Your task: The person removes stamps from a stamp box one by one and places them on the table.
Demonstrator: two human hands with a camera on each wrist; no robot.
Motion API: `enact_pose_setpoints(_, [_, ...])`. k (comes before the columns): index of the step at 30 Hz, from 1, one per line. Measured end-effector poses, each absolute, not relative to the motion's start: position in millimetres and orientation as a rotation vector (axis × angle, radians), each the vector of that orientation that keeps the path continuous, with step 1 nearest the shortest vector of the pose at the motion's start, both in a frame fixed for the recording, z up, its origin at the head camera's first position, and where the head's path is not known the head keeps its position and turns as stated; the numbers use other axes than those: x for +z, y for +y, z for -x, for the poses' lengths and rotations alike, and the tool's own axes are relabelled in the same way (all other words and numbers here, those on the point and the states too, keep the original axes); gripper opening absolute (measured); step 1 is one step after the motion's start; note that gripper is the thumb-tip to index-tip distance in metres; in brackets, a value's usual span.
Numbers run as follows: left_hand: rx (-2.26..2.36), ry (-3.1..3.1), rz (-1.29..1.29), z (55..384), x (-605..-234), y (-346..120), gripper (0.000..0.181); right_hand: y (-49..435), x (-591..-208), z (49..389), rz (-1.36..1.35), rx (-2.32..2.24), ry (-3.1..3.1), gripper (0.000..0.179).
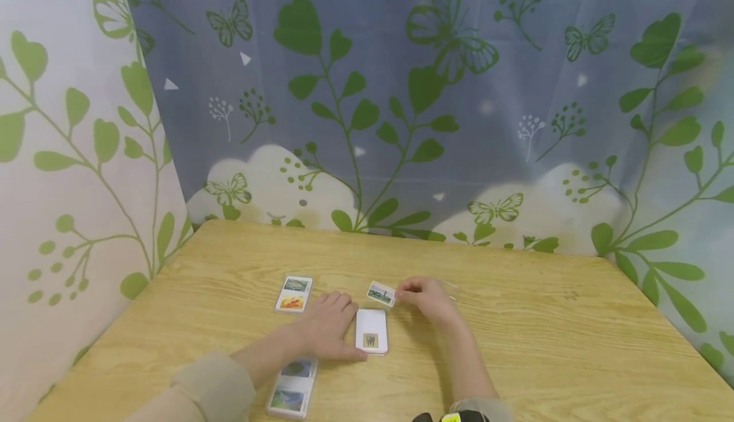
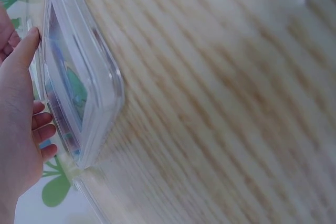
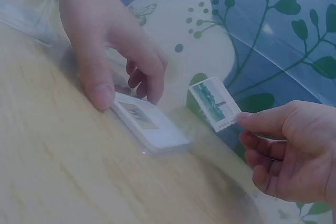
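Note:
My right hand [image 1: 429, 299] pinches a small postage stamp [image 3: 216, 103] between thumb and index finger. The stamp has perforated edges and a green landscape picture. It is held up beyond the white card stack [image 1: 373, 320], whose top card bears a little brown picture. My left hand [image 1: 327, 327] holds the left end of this stack, thumb at the near corner and fingers at the far side. Close to the left wrist camera lies a clear plastic case [image 2: 86, 77] with colourful pictures inside.
Another clear case with two pictures [image 1: 294, 294] lies on the wooden table [image 1: 545, 345], beyond the left hand. A thin transparent piece [image 1: 453, 290] lies behind the right hand. A curtain with leaves and butterflies [image 1: 367, 103] hangs along the table's back and sides.

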State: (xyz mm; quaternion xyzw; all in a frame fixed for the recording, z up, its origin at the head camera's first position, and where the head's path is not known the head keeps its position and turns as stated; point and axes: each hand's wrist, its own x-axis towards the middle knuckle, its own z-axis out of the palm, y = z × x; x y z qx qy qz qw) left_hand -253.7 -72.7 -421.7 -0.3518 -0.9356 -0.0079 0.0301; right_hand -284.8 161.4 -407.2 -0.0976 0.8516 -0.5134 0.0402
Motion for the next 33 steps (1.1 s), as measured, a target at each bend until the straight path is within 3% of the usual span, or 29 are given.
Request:
enact_pose_setpoints(13, [-0.014, -2.891, 1.069, 254, -424, -73, 0.092, 160, -382, 312, 0.344, -1.457, 2.640, 0.014])
enact_pose_setpoints(33, [0.020, -2.884, 1.071, 254, -422, -72, 0.089, 148, -406, 326, 0.259, -1.283, 2.807, 0.009])
